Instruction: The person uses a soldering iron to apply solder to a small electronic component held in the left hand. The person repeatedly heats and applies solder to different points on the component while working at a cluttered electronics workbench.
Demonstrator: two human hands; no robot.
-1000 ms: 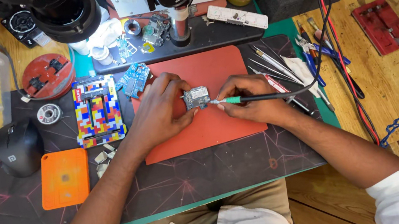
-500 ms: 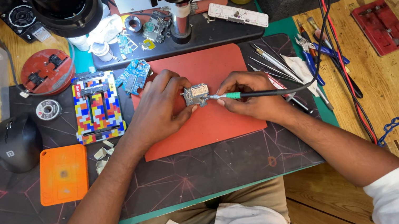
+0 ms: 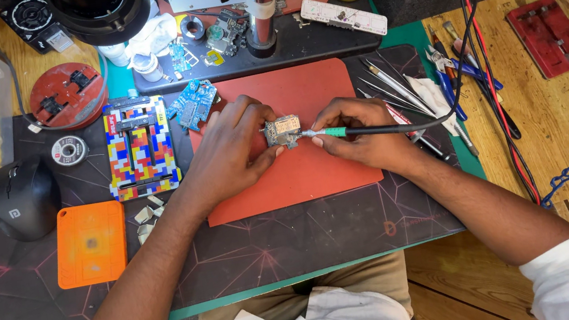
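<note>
Small circuit board (image 3: 285, 132): it sits over the middle of the red mat (image 3: 288, 182), just above its centre.
Left hand (image 3: 233, 149): at 9 o'clock from the board, fingers pinched on the board's left edge to hold it.
Right hand (image 3: 361, 136): at 3 o'clock from the board, fingers wrapped around the soldering iron (image 3: 341, 133) like a pencil.
Iron tip: it touches the board's right side, very near the left fingertips.
Risk, burn: I think a small slip could push the hot tip onto the holding fingers.
Risk, board: it is held only by fingers, so a hard push may make it turn or slide.
Risk, cord: the iron's black cord (image 3: 466, 55) runs off toward 1 o'clock over the tweezers (image 3: 387, 86); a tug could drag them.
Nearby: a colourful board holder (image 3: 139, 146) lies at 9 o'clock, beyond the left hand.
</note>
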